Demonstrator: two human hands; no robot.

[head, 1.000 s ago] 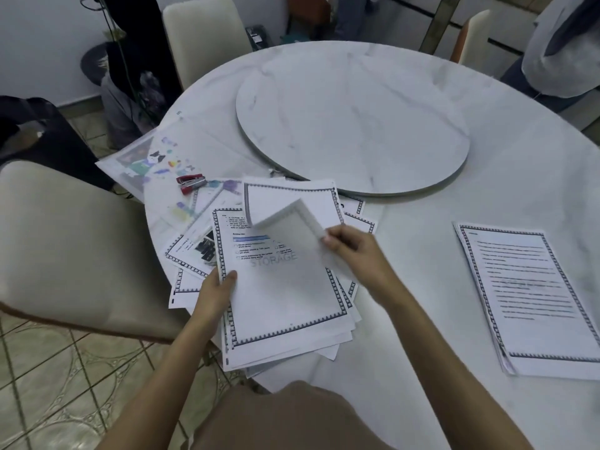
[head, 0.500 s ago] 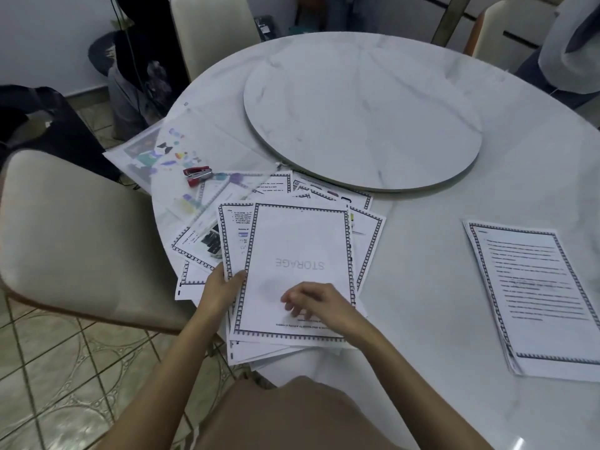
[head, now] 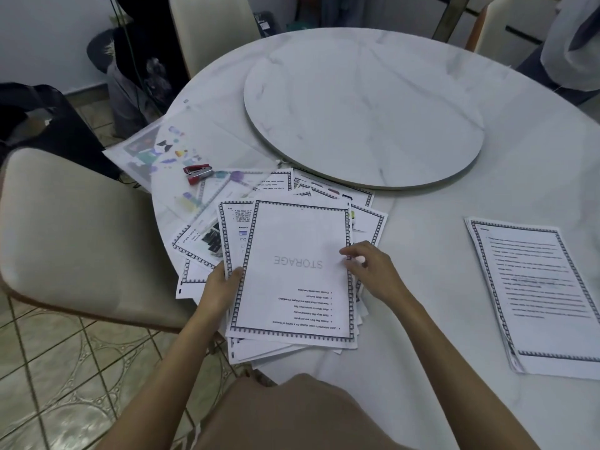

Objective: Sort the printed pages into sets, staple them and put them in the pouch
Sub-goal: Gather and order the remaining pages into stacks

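Observation:
A loose pile of printed pages (head: 207,241) with patterned borders lies at the table's near left. On top sits a page headed STORAGE (head: 295,254), upside down to me. My left hand (head: 220,287) holds the pile's left edge, thumb on top of the STORAGE page's border. My right hand (head: 373,271) pinches the right edge of that page with curled fingers. A separate stack of text pages (head: 539,297) lies at the right. A red stapler (head: 197,173) rests on a clear plastic pouch (head: 168,147) with colourful prints at the far left.
The round marble table (head: 422,319) carries a raised turntable (head: 363,108) in its middle. A beige chair (head: 74,235) stands close on the left, another (head: 207,27) at the back. A person sits at the far right (head: 571,40). Tiled floor lies below.
The STORAGE page, lifted and curled a second ago, now lies flat on the pile. My right hand slid from its lower middle to its right edge. My left hand stayed.

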